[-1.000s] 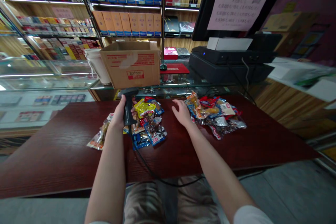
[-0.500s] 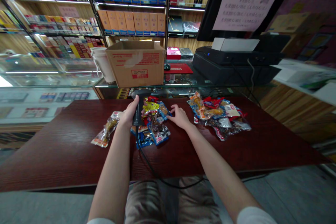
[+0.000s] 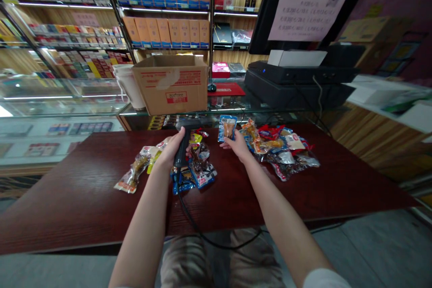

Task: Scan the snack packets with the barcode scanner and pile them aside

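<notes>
My left hand [image 3: 171, 150] grips a black handheld barcode scanner [image 3: 182, 146] upright, its head pointing away from me, with a black cable [image 3: 199, 234] trailing down over the counter edge. My right hand [image 3: 239, 146] pinches a small blue-edged snack packet [image 3: 227, 128] upright by its lower edge. A heap of foil snack packets [image 3: 199, 166] lies under and between my hands. A second heap [image 3: 280, 150] lies just to the right of my right hand, and a clear packet [image 3: 133, 175] lies to the left of my left hand.
All of this is on a dark red wooden counter [image 3: 84, 184]. Behind it stand a glass display case [image 3: 64, 99], a cardboard box [image 3: 170, 85], a white cup [image 3: 126, 87] and a black printer-like machine [image 3: 299, 81]. Stocked shelves fill the back wall.
My right hand has lifted a blue-edged packet from the middle heap and raised it towards the far side. My left hand and the scanner have shifted slightly right.
</notes>
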The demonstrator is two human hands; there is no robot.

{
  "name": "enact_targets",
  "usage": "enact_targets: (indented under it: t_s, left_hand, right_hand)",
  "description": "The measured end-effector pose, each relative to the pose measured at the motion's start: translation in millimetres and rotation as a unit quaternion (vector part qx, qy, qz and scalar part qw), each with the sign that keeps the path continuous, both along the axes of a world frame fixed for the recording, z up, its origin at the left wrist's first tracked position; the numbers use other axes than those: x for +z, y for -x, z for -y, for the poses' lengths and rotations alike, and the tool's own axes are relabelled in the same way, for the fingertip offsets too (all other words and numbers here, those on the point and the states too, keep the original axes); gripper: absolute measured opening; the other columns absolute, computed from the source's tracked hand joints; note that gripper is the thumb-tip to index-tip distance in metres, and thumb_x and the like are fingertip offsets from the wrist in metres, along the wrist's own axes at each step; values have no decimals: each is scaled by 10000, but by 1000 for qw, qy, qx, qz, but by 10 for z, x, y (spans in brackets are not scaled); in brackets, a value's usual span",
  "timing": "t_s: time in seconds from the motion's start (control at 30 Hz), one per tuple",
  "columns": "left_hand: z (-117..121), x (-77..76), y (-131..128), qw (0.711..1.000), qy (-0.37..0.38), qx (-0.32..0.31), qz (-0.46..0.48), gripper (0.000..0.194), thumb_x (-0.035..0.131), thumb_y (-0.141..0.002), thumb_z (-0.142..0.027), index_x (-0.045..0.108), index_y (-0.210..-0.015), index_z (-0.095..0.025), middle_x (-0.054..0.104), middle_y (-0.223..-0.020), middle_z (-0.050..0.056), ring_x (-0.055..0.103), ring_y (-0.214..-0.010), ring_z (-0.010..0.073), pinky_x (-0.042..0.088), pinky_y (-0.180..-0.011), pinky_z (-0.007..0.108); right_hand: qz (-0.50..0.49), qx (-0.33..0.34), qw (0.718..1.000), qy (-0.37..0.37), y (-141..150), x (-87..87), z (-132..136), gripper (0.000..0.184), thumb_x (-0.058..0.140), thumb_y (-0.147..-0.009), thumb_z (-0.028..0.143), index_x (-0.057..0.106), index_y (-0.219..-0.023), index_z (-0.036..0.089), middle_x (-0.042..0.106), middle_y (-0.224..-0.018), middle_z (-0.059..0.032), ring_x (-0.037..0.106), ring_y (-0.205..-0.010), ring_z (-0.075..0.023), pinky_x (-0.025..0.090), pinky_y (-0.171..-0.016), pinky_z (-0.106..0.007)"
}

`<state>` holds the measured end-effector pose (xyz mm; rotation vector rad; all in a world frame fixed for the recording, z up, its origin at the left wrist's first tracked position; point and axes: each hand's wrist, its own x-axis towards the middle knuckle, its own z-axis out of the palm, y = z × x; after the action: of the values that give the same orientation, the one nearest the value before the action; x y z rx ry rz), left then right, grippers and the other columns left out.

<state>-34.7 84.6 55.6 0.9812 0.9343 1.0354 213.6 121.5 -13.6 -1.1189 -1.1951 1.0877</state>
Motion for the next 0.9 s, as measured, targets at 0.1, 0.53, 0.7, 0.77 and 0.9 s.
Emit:
enact_targets:
  t_s: [0.1, 0.53, 0.7, 0.77, 0.9]
  left_hand:
    - [24, -13, -66, 998, -10, -54, -1, 604, 572, -789, -691, 645, -1004, -131, 495, -486, -12, 467, -387, 111, 359, -387, 222]
    - [108, 2, -237, 991, -70, -114, 10, 594, 545, -792, -715, 622, -888, -133, 444, -444, -22, 408, -375, 91, 320, -374, 208]
    - [65, 10, -140, 997, -26, -71, -7, 599, 548, -797, -706, 636, -963, -137, 475, -447, -9, 443, -369, 112, 336, -366, 221]
    - [40, 16, -80, 999, 1, -17, -46, 580, 576, -792, -686, 637, -973, -138, 509, -456, 3, 471, -371, 126, 358, -368, 231]
    - [-16, -5, -4, 994, 35, 37, -92, 565, 587, -800, -667, 644, -954, -126, 531, -453, 13, 478, -360, 127, 365, -363, 232]
  right_hand:
    - [2, -2, 1000, -23, 24, 50, 49, 425, 690, -692, 357, 463, -1027, 231, 665, -837, 9, 702, -563, -152, 550, -498, -238]
    - [133, 45, 989, -53, 176, 192, 225, 296, 583, -783, 304, 495, -1055, 228, 682, -888, -35, 712, -644, -198, 578, -593, -319]
    - [221, -49, 970, -86, 11, 275, 228, 370, 568, -799, 331, 492, -1141, 213, 681, -1041, -79, 692, -690, -201, 543, -699, -348]
    - [288, -167, 938, -101, -158, 358, 241, 405, 567, -807, 338, 480, -1172, 186, 682, -1053, -112, 685, -810, -243, 505, -804, -390]
    - [383, -376, 841, -66, -597, 525, 317, 318, 483, -871, 353, 491, -1129, 166, 695, -844, -89, 646, -883, -282, 370, -951, -493]
